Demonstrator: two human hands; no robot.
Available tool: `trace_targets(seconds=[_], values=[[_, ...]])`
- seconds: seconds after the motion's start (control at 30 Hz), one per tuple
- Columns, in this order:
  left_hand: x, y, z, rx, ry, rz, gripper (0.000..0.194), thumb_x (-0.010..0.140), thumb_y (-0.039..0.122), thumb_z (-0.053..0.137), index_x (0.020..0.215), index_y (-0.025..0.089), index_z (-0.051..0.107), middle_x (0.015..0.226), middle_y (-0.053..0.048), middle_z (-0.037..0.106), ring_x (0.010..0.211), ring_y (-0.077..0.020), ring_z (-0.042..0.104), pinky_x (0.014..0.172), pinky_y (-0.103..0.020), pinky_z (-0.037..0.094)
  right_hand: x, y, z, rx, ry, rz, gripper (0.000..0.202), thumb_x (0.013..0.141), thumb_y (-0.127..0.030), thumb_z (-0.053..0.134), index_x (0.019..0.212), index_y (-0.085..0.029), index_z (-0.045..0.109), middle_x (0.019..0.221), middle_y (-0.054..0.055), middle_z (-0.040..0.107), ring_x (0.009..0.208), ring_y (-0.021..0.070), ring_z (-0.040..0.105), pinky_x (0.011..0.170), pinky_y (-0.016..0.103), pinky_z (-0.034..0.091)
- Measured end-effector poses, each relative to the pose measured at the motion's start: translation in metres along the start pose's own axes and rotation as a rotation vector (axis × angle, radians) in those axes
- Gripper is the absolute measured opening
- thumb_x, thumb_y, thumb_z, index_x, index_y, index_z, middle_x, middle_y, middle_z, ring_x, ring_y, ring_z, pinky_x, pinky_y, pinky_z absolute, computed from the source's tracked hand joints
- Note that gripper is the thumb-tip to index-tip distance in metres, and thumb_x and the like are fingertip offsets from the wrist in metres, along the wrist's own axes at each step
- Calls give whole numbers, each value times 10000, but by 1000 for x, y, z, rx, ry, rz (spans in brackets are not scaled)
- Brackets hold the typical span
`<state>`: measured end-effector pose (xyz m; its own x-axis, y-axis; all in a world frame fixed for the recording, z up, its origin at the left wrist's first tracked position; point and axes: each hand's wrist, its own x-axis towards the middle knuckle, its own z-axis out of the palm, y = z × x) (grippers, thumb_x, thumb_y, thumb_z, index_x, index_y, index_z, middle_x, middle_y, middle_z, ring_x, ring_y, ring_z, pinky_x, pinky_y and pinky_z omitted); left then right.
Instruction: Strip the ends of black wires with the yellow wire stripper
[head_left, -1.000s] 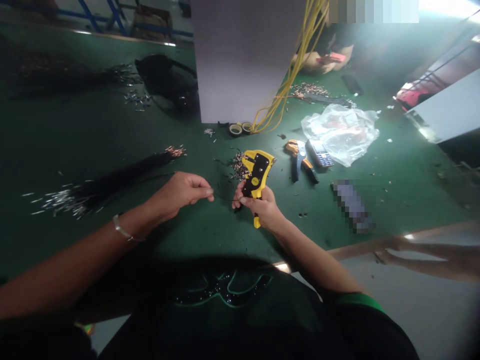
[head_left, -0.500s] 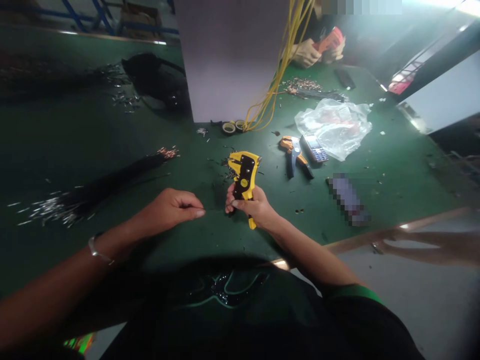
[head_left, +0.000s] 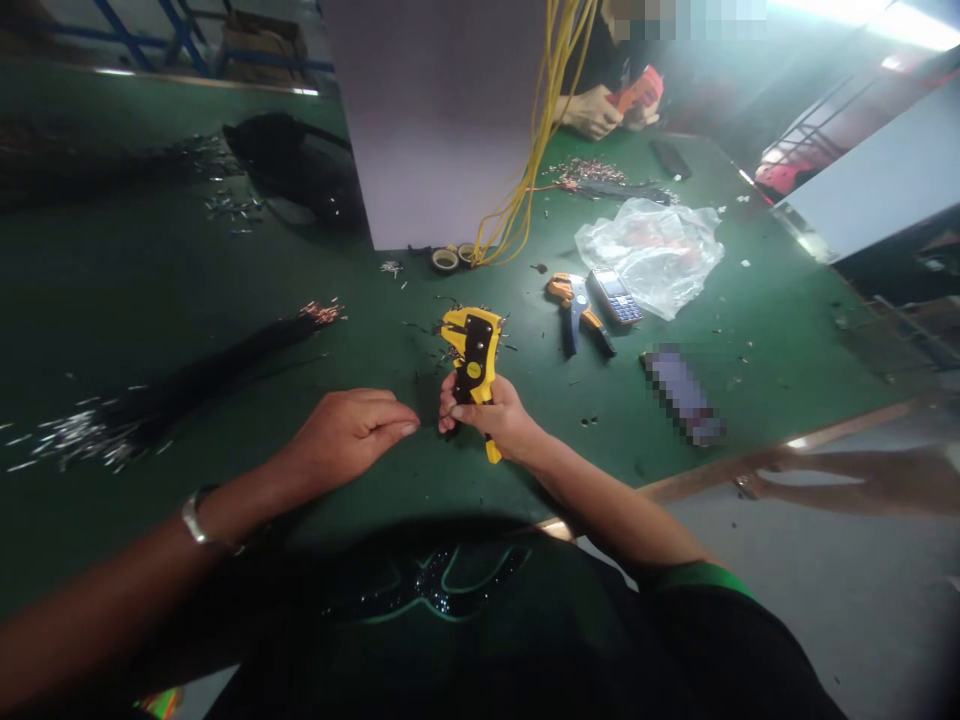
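My right hand (head_left: pixel 502 415) is wrapped round the handles of a yellow and black wire stripper (head_left: pixel 478 350), which stands with its jaws pointing away from me. Its thumb lies across the front, close to the curled fingertips. Just left of it, my left hand (head_left: pixel 360 430) is closed in a pinch, thumb against forefinger, on what looks like a thin black wire; little of it shows against the dark table. Small dark and shiny scraps lie round the stripper's head. To the left rests a bundle of black wires (head_left: pixel 217 375) with copper tips at one end and silvery tips at the other.
A second wire stripper (head_left: pixel 576 310), a keypad phone (head_left: pixel 616 297), a clear plastic bag (head_left: pixel 656 255) and a smartphone (head_left: pixel 682 395) lie to the right. Tape rolls (head_left: pixel 445 260) and hanging yellow wires (head_left: pixel 525 190) flank a pale panel (head_left: pixel 435 120). Across the table, a co-worker's hands (head_left: pixel 596 112) hold a red tool.
The view has shifted slightly, moving the table's things leftward. My left hand has come a little nearer to my right hand. The right hand keeps its grip on the wire stripper.
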<state>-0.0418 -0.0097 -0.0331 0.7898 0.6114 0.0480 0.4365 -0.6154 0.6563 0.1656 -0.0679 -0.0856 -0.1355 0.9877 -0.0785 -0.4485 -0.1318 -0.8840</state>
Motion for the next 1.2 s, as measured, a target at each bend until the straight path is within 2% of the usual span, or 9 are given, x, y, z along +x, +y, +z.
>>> trace_targets(seconds=[0.2,0.37,0.47,0.53,0.73,0.93,1.2], values=[[2,-3,-3,-6,-38,-44,261,866,330,523,823,202,746,720,-12,675,676,-127,619,656,-233,432,1,-1,-1,8,1,-6,321,677,-184,731,932,-158,539,731,-41,556,600,116,595,630,330,526],[8,3,-13,-242,8,-296,191,757,353,624,718,196,726,681,4,672,627,-110,592,583,-198,424,1,-1,1,-9,-13,11,305,674,-176,720,921,-156,543,722,-41,559,600,116,594,627,325,514],[10,5,-14,-355,53,-466,170,700,355,673,703,193,724,665,-2,673,624,-118,579,566,-202,425,1,0,2,-11,-12,11,307,669,-175,716,924,-155,546,714,-43,560,591,117,596,626,327,511],[9,2,-13,-405,76,-522,164,690,356,687,715,200,731,665,-7,674,627,-122,573,561,-209,424,1,0,2,-18,-16,7,301,670,-174,711,922,-155,547,721,-40,560,593,120,599,628,327,507],[6,-10,-19,-516,232,-545,115,634,305,745,686,204,724,631,1,645,604,-107,543,534,-209,398,-3,-9,3,-144,-67,-28,279,685,-175,688,917,-164,533,761,-22,545,644,126,584,653,325,493],[7,-1,-40,-681,325,-628,100,605,252,750,620,187,676,441,57,456,435,-57,354,421,-208,246,-6,-17,6,-282,-98,-51,302,703,-194,686,958,-175,526,816,-4,537,716,130,547,672,312,475],[5,5,-56,-688,435,-636,62,625,150,715,619,169,657,489,50,488,493,-57,361,471,-229,236,-5,-18,4,-239,-193,27,415,666,-183,725,1031,-189,528,875,14,582,785,153,565,711,325,481]])
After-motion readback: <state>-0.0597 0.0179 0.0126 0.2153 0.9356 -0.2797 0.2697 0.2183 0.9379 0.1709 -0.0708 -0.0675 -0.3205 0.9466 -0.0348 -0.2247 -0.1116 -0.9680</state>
